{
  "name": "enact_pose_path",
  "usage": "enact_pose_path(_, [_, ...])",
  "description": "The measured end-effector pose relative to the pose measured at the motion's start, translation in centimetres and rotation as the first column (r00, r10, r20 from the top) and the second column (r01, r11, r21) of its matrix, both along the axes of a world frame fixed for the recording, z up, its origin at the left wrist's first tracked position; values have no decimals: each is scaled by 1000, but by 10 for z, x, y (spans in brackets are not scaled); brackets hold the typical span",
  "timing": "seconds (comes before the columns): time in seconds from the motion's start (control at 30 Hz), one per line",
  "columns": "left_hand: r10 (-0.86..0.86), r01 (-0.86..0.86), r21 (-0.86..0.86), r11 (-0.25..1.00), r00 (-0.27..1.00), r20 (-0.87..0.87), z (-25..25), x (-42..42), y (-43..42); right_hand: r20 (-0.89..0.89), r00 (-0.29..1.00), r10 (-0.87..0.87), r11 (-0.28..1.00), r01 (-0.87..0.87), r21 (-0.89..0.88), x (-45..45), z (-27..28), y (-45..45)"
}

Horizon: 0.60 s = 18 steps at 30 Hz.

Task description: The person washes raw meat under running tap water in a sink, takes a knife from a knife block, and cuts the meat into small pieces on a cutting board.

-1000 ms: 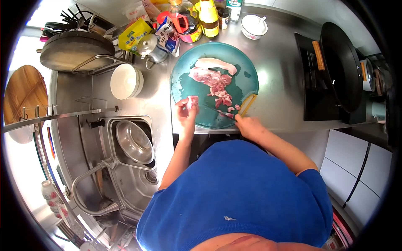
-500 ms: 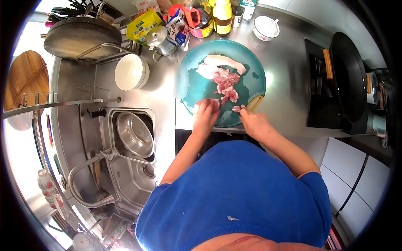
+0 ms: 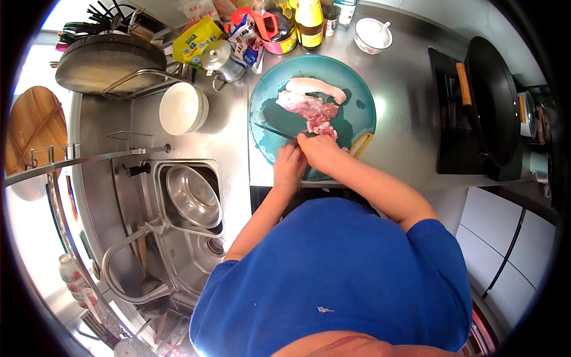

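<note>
A round teal cutting board (image 3: 270, 113), wet in patches, lies on the counter in front of me. Strips and chunks of raw meat (image 3: 306, 106) spread over its middle, with one pale strip (image 3: 315, 87) above them. In my right hand (image 3: 320, 152), closed, is a knife (image 3: 272, 130) whose dark, narrow blade points to the upper left. My left hand (image 3: 289, 163) is right beside it near the board's lower edge, fingers curled down on a piece of meat that they mostly hide. The knife's handle is covered by my right hand.
Left of the board are a white bowl (image 3: 183, 108) and a sink (image 3: 189, 238) with a metal basin (image 3: 191, 195). Bottles (image 3: 309, 24), seasoning bags and a metal pot (image 3: 221, 61) line the back. A wok (image 3: 491, 101) sits on the stove at right.
My right hand has moved left and up from the board's lower right, coming against my left hand. The knife blade now shows across the board's left side. My left hand stays nearly in place.
</note>
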<state>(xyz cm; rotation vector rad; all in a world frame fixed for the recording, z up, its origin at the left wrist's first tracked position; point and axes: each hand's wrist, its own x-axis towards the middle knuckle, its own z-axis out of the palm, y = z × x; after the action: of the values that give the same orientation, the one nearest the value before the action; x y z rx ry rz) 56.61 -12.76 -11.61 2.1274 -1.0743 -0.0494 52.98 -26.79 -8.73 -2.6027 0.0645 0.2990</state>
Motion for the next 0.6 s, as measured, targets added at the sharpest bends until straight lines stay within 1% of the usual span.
enact_pose_path(0.07, [13, -13, -46, 999, 1000, -8, 1, 1, -1, 22, 1000, -9, 1000, 8, 4, -7, -3, -1])
enact_pose_path(0.13, [40, -40, -46, 998, 999, -8, 0, -1, -2, 38, 999, -17, 1000, 17, 0, -27, -2, -7])
enact_pose_path(0.2, [72, -73, -57, 996, 997, -11, -3, 0, -4, -69, 997, -43, 993, 35, -110, -57, 2, -16])
enact_pose_path(0.23, [79, -81, -71, 994, 997, -22, -4, 0, -2, -71, 996, -45, 993, 36, -114, -67, 5, -21])
enact_pose_path(0.3, [81, -83, -86, 993, 996, -34, -5, 1, 1, -49, 971, -235, 969, 238, 60, -81, 12, -31])
enact_pose_path(0.33, [74, -78, -90, 993, 996, -45, -4, 1, 1, -52, 969, -241, 968, 243, 58, -82, 15, -33])
enact_pose_path(0.4, [68, -73, -92, 993, 996, -55, -3, 0, 3, -49, 929, -368, 926, 370, 77, -78, 20, -40])
enact_pose_path(0.47, [56, -59, -83, 995, 998, -39, 0, 0, 6, -21, 930, -367, 928, 367, 54, -78, 32, -40])
enact_pose_path(0.53, [49, -51, -57, 997, 998, -30, -1, 0, 12, -118, 959, -257, 966, 255, -28, -81, 37, -37])
enact_pose_path(0.6, [45, -46, -34, 998, 999, -27, 0, -1, 14, -107, 966, -233, 972, 230, -45, -88, 37, -28])
